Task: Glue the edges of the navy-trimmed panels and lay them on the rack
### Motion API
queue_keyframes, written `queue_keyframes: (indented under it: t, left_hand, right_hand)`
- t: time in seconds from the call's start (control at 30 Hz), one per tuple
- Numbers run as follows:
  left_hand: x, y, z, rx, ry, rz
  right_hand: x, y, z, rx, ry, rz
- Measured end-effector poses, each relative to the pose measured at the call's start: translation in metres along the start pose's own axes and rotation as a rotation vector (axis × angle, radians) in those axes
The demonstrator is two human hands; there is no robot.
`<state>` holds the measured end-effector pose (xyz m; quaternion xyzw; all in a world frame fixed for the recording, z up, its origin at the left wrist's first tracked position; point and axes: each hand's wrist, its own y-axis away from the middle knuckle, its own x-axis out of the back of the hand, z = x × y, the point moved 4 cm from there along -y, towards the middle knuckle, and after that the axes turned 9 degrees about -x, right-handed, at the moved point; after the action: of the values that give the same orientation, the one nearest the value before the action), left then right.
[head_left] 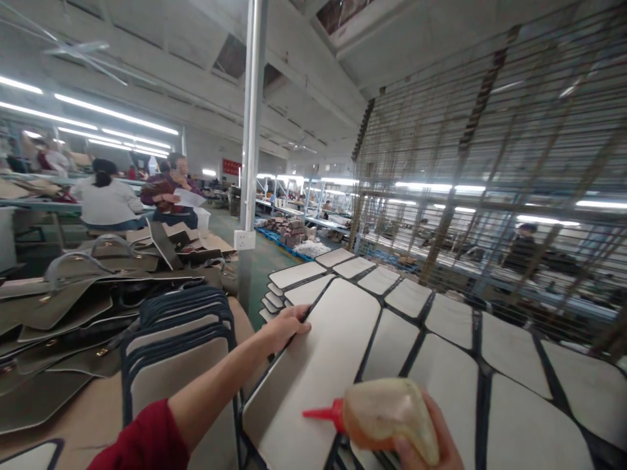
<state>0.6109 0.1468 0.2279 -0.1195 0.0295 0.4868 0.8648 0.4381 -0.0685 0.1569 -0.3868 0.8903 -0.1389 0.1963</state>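
My left hand [290, 324] grips the left edge of a cream panel with a dark border [321, 365], thumb on its face, holding it tilted up in front of me. In my right hand [438, 437] is a squeeze glue bottle [386, 418], lying sideways with yellowish contents. Its red nozzle [321, 414] points left over the lower part of the panel; whether it touches the surface I cannot tell. Behind and to the right, several similar cream panels [450, 391] lie in overlapping rows.
A stack of dark-edged panels [181, 372] stands to my left, beside olive bag pieces with handles [73, 313]. A metal post with a socket box [243, 239] rises ahead. Wire racks [470, 150] stand at right. Two people [105, 196] are at the far left.
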Motion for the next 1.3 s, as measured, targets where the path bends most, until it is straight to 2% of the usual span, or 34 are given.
queue_keyframes:
  t: [0.07,0.17,0.23,0.3,0.43,0.5,0.53,0.6,0.67,0.73,0.8,0.9,0.97,1.03,1.13,1.2,1.23,1.3]
  left_hand:
    - [-0.007,0.0,0.0,-0.007,0.001,-0.041]
    - [-0.02,0.0,-0.001,-0.016,0.017,-0.105]
    - [-0.026,-0.002,-0.002,-0.016,0.038,-0.122]
    - [-0.028,-0.005,-0.003,-0.021,0.061,-0.131]
    - [-0.026,-0.012,-0.009,-0.019,0.061,-0.149]
    - [-0.024,-0.013,-0.013,-0.01,0.051,-0.149]
    - [-0.024,-0.013,-0.015,-0.004,0.049,-0.151]
    - [-0.026,-0.011,-0.016,0.0,0.062,-0.168]
    - [-0.03,-0.009,-0.015,-0.003,0.095,-0.194]
    - [-0.033,-0.007,-0.012,-0.003,0.129,-0.212]
    - [-0.035,-0.007,-0.012,0.016,0.141,-0.209]
    - [-0.036,-0.008,-0.015,0.032,0.123,-0.187]
    - [-0.04,-0.007,-0.017,0.027,0.099,-0.179]
    - [-0.049,-0.004,-0.018,0.027,0.071,-0.177]
    - [-0.068,0.001,-0.021,0.048,0.024,-0.15]
    - [-0.082,0.001,-0.025,0.082,-0.012,-0.133]
    - [-0.088,0.0,-0.027,0.108,-0.031,-0.127]
    - [-0.1,-0.001,-0.032,0.134,-0.058,-0.091]
  right_hand:
    - [-0.002,-0.033,-0.022,0.077,-0.052,0.118]
    - [-0.003,-0.09,-0.046,0.16,-0.11,0.226]
    - [-0.002,-0.103,-0.049,0.174,-0.118,0.24]
    - [-0.001,-0.085,-0.039,0.131,-0.076,0.208]
    - [-0.005,-0.008,-0.01,0.002,0.021,0.083]
    - [-0.004,0.006,-0.008,-0.061,0.015,0.095]
    - [-0.002,0.001,-0.013,-0.054,0.019,0.141]
    - [0.007,-0.027,-0.03,0.009,0.037,0.282]
    - [0.016,-0.059,-0.045,0.078,-0.001,0.345]
    - [0.021,-0.072,-0.048,0.103,-0.025,0.353]
    - [0.021,-0.056,-0.039,0.07,-0.009,0.301]
    - [0.02,-0.005,-0.017,-0.019,0.049,0.173]
    - [0.02,0.013,-0.013,-0.047,0.076,0.078]
    - [0.025,0.002,-0.024,0.022,0.085,0.114]
    - [0.039,-0.045,-0.052,0.145,0.036,0.164]
    - [0.054,-0.066,-0.064,0.174,0.018,0.189]
    - [0.06,-0.066,-0.066,0.174,0.022,0.166]
    - [0.067,-0.045,-0.065,0.163,0.03,0.081]
